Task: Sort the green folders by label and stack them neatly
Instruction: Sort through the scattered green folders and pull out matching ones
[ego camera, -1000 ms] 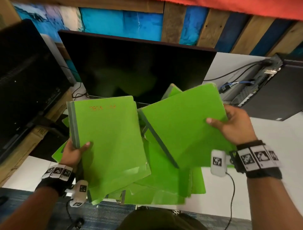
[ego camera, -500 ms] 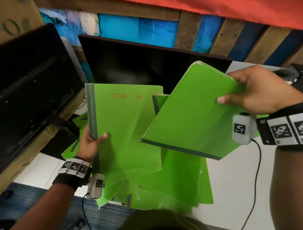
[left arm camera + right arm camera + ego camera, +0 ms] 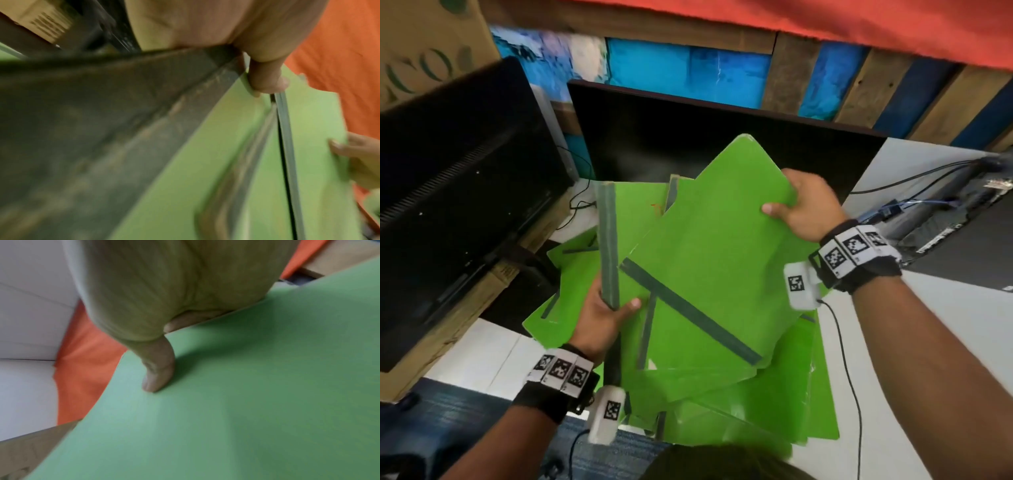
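Right hand (image 3: pixel 808 205) fingers clamped on tilted green folder (image 3: pixel 709 260) – left hand (image 3: pixel 602 315) likewise (grey-spined folder (image 3: pixel 607 240))

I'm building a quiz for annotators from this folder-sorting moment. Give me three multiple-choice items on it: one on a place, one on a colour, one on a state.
1. Where is the right hand's folder?
A. flat on the table
B. over the left hand's folder
C. behind the monitor

2. What colour are the folder spines?
A. dark grey
B. red
C. white

3. How does the left hand hold its folder?
A. open palm under it
B. not touching it
C. gripping its spine

Answers: B, the right hand holds its folder lifted, overlapping the left hand's folder; A, the spine is dark grey; C, the left hand wraps the spine, thumb in front.
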### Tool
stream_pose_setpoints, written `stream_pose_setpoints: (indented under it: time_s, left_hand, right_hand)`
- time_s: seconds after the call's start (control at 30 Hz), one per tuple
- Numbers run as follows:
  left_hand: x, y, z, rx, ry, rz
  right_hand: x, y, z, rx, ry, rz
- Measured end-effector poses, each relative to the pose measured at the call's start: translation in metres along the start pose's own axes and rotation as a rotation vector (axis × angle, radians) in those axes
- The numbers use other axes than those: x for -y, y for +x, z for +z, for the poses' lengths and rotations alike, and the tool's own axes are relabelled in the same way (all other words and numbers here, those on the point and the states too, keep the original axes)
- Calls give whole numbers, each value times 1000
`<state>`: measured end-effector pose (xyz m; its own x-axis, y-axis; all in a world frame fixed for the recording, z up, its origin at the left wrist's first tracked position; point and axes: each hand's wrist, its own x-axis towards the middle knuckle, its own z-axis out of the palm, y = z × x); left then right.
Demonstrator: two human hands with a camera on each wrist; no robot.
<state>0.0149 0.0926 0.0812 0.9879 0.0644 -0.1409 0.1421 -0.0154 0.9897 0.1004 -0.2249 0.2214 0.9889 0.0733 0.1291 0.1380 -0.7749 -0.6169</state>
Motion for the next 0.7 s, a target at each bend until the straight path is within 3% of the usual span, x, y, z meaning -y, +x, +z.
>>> stream_pose_setpoints:
  time_s: [0.1, 0.23, 0.43, 0.6, 0.7]
  left_hand:
    - [6, -9, 13, 43, -6, -11]
    - [19, -11, 18, 47, 71, -17]
    - [24, -6, 15, -89, 69, -32]
    - [25, -1, 11, -149, -58, -61]
    - [19, -6, 26, -66, -51, -91]
  right_hand:
    - [-18, 1, 21, -28, 29, 112]
    - [-25, 0, 38, -43, 18, 138]
    - [-63, -31, 55, -249, 221, 373]
    - [-114, -96, 96, -146, 413, 665]
    - [-123, -113, 121, -112, 522, 747]
